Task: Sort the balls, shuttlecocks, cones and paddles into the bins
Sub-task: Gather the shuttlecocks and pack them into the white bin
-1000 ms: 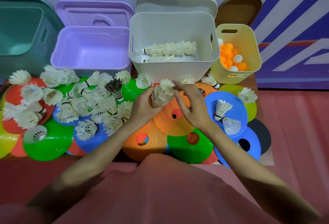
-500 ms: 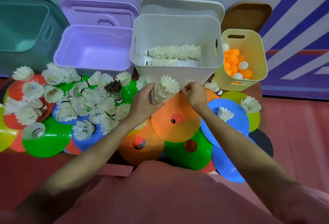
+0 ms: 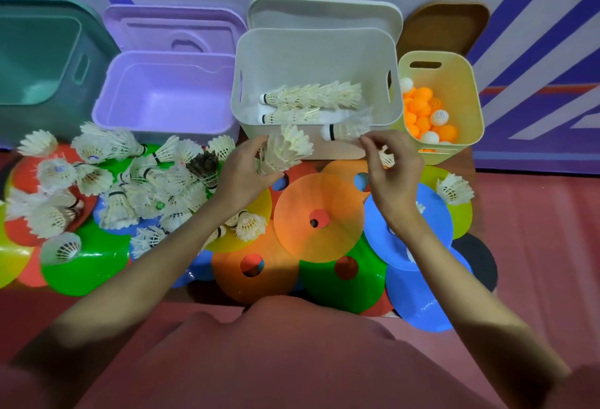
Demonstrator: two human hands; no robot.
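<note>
In front of the white bin, the left hand gripped a nested stack of shuttlecocks, feathers pointing up and toward the bin. The right hand hovered beside it with fingers loosely curled and holding nothing; a blurred shuttlecock showed just above its fingertips, at the bin's front wall. Two shuttlecock rows lay inside the bin. Loose shuttlecocks were heaped over flat disc cones on the left. Orange and white balls filled the yellow bin.
</note>
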